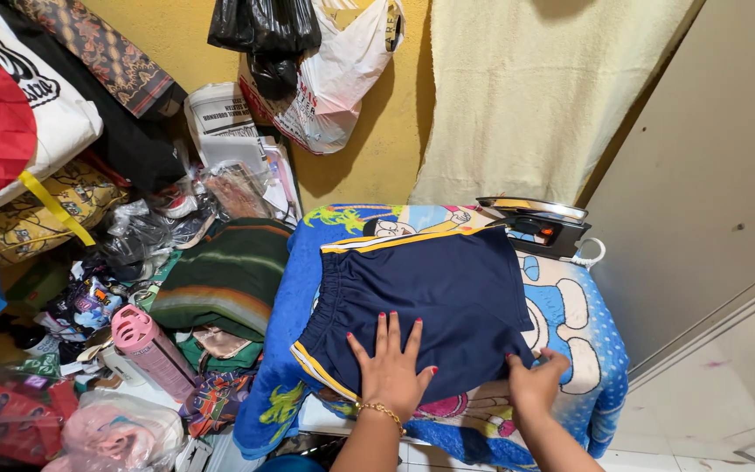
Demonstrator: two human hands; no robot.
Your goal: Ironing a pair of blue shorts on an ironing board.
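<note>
A pair of navy blue shorts [434, 297] with yellow trim lies flat on a blue cartoon-print cloth [583, 350] that covers a small table. My left hand [389, 369] rests palm down on the near part of the shorts, fingers spread, a gold bracelet at the wrist. My right hand [536, 382] pinches the shorts' near right corner at the hem. A black and silver iron [539, 225] stands on its heel at the table's far right corner, apart from both hands.
A heap of folded clothes, bags and packets fills the left side, with a striped green cloth [225, 275] and a pink bottle [152, 350] nearest the table. Plastic bags [325, 70] and a cream towel [526, 96] hang on the yellow wall. A door stands at right.
</note>
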